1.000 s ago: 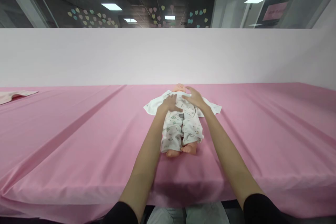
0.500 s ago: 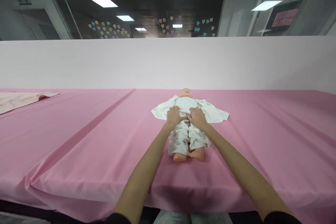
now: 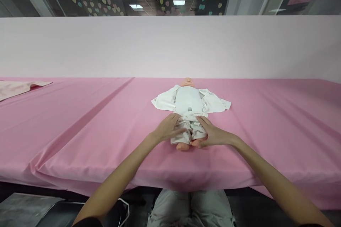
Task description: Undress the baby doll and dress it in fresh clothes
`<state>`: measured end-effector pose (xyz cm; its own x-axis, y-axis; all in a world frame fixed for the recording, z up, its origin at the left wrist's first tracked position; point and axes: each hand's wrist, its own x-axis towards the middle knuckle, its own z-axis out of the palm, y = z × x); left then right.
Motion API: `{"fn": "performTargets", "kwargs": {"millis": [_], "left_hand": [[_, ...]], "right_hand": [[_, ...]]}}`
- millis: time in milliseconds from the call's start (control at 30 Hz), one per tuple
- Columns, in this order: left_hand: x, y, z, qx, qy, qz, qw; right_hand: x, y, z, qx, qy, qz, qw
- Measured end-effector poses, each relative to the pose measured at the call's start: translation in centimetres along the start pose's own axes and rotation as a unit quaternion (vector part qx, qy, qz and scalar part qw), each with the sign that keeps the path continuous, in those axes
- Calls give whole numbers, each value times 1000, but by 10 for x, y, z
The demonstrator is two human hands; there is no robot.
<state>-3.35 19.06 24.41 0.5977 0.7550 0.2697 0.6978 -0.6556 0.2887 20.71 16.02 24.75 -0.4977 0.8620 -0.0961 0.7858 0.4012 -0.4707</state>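
Note:
A baby doll (image 3: 188,100) lies on its back, head towards the wall, with its white torso bare. Its white top (image 3: 166,100) is spread out to both sides beneath it. Patterned white trousers (image 3: 190,116) cover the legs, bunched around the hips, and the feet (image 3: 183,146) stick out below. My left hand (image 3: 168,127) rests against the trousers' left side, fingers stretched and thumb apart over the leg. On the opposite side my right hand (image 3: 211,133) has its fingertips at the hip and its thumb by the foot, fingers spread.
A pink sheet (image 3: 101,131) covers the table, with folds running across it. At the far left lies a pale cloth (image 3: 18,88). Behind stands a low white wall (image 3: 133,48) under dark glass with heart stickers. A dark chair (image 3: 64,212) is below the table's left front.
Both hands have moved from the doll's waist down to the sides of its trousers and spread apart. More of the belly shows. The view has tilted downward.

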Motion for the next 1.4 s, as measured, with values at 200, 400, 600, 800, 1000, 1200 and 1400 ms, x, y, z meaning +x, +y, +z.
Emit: {"fn": "performTargets", "kwargs": {"millis": [200, 400, 600, 800, 1000, 1200, 1400], "left_hand": [[-20, 32, -5, -12, -74, -83, 994], [-20, 47, 0, 61, -45, -65, 995], [-44, 63, 37, 80, 96, -36, 992], [-71, 72, 56, 82, 234, -16, 969], [-97, 82, 68, 25, 311, -28, 950], [-118, 97, 68, -18, 256, -36, 966], [-117, 102, 70, 8, 230, -85, 970]], "right_hand": [[-3, -4, 17, 8, 81, 30, 996], [-7, -12, 30, 8, 197, 45, 979], [-26, -23, 71, 41, 326, 88, 940], [-37, -38, 104, -26, 417, 59, 907], [-44, -44, 116, -93, 529, -42, 843], [-52, -51, 129, -65, 567, -57, 819], [-49, -54, 122, -96, 590, -33, 801]]}}
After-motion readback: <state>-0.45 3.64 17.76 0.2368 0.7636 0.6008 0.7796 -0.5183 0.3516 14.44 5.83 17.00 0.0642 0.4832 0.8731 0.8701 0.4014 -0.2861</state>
